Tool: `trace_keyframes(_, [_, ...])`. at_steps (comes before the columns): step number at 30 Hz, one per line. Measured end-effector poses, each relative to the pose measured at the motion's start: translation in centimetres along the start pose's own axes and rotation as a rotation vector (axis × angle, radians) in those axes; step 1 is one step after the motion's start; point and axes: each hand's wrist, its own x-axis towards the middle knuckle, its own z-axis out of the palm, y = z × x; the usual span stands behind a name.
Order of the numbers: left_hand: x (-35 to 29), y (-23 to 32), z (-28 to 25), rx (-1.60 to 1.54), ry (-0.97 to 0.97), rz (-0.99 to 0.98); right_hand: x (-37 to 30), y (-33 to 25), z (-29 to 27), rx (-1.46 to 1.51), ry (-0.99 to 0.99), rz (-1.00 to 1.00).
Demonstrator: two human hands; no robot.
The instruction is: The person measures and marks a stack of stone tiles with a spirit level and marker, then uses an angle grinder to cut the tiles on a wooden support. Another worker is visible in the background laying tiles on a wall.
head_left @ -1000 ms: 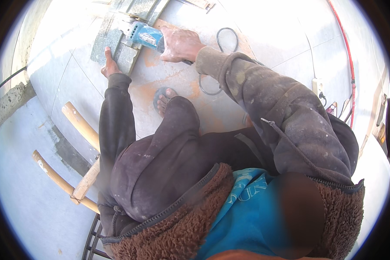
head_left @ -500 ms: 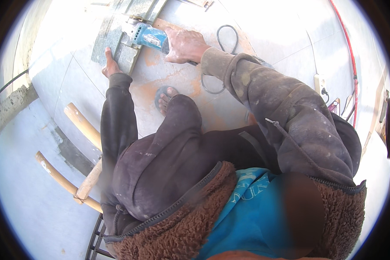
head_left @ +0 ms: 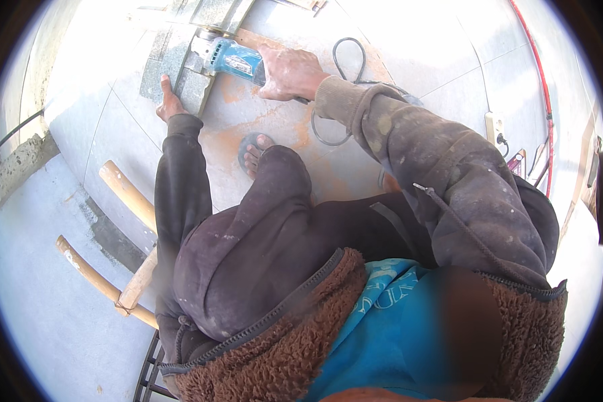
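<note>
My right hand point(head_left: 292, 74) is wrapped round the rear body of a blue angle grinder point(head_left: 237, 59), whose metal head points left. The grinder's head and disc lie over a grey-green stone-like slab point(head_left: 193, 90) near the top of the view. At the slab's near left edge, my left hand point(head_left: 171, 102) grips it with the thumb on top; its other fingers are hidden beneath. Glare washes out the slab's far part, and I cannot make out how deep the disc sits. Behind my right hand, a dark cord point(head_left: 342, 57) loops over the floor.
Orange-brown dust marks the pale tiled floor point(head_left: 248, 120) by my sandalled foot point(head_left: 256, 151). Wooden poles point(head_left: 126, 191) lashed together stand at the left. To the right are a white power strip point(head_left: 494, 127) with a plug and a red hose point(head_left: 545, 87).
The grinder and my right hand have shifted very slightly right and toward me. My left hand keeps its hold on the slab, a touch nearer.
</note>
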Motion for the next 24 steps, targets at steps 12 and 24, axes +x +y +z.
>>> trace_keyframes(12, [-0.2, 0.2, -0.1, -0.032, -0.046, 0.02, -0.8, 0.5, -0.2, 0.001, -0.001, -0.003])
trace_keyframes(24, [-0.9, 0.7, 0.3, -0.011, 0.005, -0.003, 0.5, -0.1, 0.2, 0.034, 0.042, -0.032])
